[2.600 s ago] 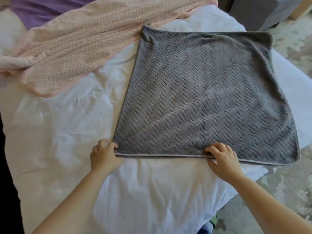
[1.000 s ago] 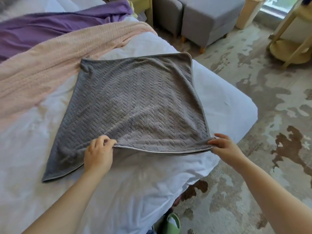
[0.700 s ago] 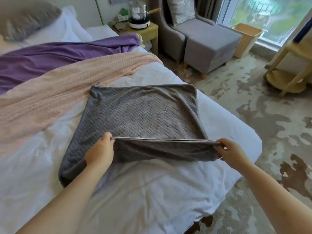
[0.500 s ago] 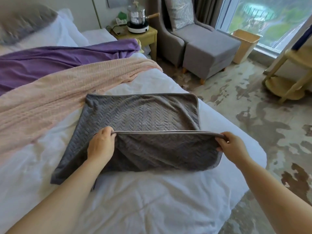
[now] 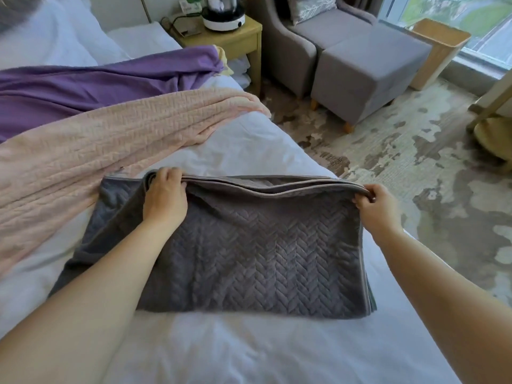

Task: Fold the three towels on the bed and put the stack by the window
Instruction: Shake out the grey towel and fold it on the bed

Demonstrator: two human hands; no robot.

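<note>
Grey towel (image 5: 249,245) lies folded over on the white bed (image 5: 249,356), close to its right edge. Your left hand (image 5: 166,198) grips the doubled far hem; your right hand (image 5: 376,203) pinches the same hem at the far right corner. Pink towel (image 5: 97,151) lies unfolded just beyond, touching the grey one's far left corner; purple towel (image 5: 97,87) behind it, toward the bed's head.

A single wide-angle head view looks forward and down across the bed (image 5: 277,356) — close above the grey towel (image 5: 263,259). It faces the bedside table (image 5: 241,33), with the window (image 5: 493,23) at far right.
</note>
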